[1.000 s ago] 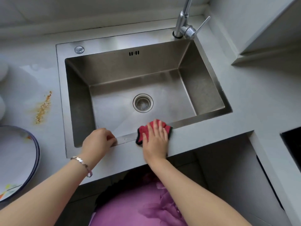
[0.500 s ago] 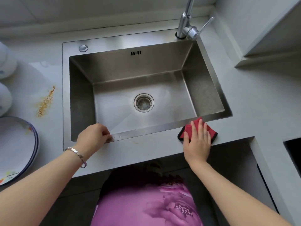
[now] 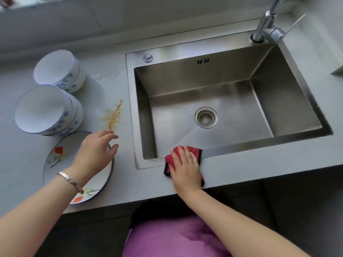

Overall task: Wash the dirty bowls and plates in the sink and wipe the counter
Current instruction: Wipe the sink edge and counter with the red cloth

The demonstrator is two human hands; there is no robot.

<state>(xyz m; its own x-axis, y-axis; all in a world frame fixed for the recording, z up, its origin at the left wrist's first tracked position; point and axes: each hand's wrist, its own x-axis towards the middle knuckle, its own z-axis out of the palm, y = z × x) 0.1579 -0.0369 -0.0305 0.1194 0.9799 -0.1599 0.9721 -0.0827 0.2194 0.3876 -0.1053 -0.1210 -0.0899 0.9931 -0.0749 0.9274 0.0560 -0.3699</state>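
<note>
My right hand (image 3: 185,166) lies flat on a red cloth (image 3: 171,160), pressing it onto the front rim of the steel sink (image 3: 213,151). My left hand (image 3: 96,147) hovers with loose fingers over a flowered plate (image 3: 61,156) on the grey counter (image 3: 259,164), holding nothing. Two stacks of white bowls with blue patterns (image 3: 57,71) (image 3: 46,110) stand behind the plate. An orange-yellow stain (image 3: 113,116) streaks the counter between the bowls and the sink.
The sink basin holds no dishes; its drain (image 3: 206,117) sits mid-floor. A chrome faucet (image 3: 267,26) rises at the back right corner. A wet patch (image 3: 104,78) lies right of the far bowls. The counter's front edge is just under my wrists.
My right hand slid the red cloth left along the sink's front rim. My left hand left the sink rim and moved left over the plate. The view swung left, showing the bowls.
</note>
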